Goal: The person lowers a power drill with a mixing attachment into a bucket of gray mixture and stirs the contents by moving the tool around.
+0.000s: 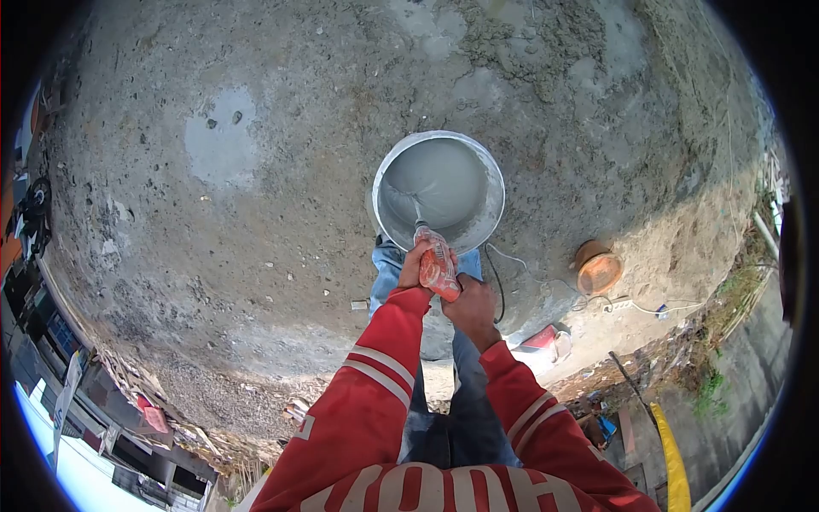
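A red, dust-caked electric drill (438, 266) is held in both hands over a round bucket (497, 183). My left hand (413, 266) wraps round the drill's front part, near the chuck. At its rear end my right hand (472, 305) is closed on the handle; the trigger is hidden. From the chuck a shaft (417, 207) runs down into smooth grey cement mix (448, 175), with ripples round it. The shaft's lower end is under the surface. Grey residue coats the bucket's rim, and the bucket stands just in front of my legs.
A brown clay-coloured pot (600, 271) stands on the ground to the right. A cable (520, 263) runs from near my right hand to a white power strip (620, 305). A red and white bag-like thing (543, 341) lies by my right arm. Rough dirt (281, 222) surrounds the bucket.
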The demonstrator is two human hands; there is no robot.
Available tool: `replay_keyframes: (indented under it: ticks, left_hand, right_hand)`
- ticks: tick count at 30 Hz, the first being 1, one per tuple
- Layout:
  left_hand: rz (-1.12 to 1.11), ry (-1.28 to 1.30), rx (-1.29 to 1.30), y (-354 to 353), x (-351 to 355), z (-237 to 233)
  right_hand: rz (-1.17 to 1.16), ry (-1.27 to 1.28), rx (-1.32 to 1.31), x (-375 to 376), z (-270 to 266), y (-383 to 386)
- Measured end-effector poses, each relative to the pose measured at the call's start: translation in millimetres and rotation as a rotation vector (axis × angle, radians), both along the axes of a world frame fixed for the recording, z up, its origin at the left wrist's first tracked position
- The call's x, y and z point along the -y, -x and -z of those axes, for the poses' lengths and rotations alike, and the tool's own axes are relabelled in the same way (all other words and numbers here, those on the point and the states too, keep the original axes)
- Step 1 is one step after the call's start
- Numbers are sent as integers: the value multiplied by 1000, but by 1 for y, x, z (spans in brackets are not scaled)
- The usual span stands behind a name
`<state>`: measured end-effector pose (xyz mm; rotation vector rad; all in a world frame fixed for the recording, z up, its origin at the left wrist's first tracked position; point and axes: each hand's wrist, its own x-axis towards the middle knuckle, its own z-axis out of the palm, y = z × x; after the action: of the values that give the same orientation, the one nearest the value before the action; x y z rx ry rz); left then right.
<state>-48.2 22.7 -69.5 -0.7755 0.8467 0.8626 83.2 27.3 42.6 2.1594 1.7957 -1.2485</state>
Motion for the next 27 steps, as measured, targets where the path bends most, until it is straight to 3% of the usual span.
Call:
replay_keyframes:
  ticks: [4, 17, 27]
  left_hand:
    - [8, -89, 19, 3, -1, -2]
    - [0, -30, -75, 17, 3, 3]
    - [-20, -24, 49, 1, 38, -1]
  right_hand:
    - [3, -21, 3, 1, 1, 1]
    - [-20, -12, -36, -8, -1, 15]
    - [-21, -18, 28, 20, -11, 6]
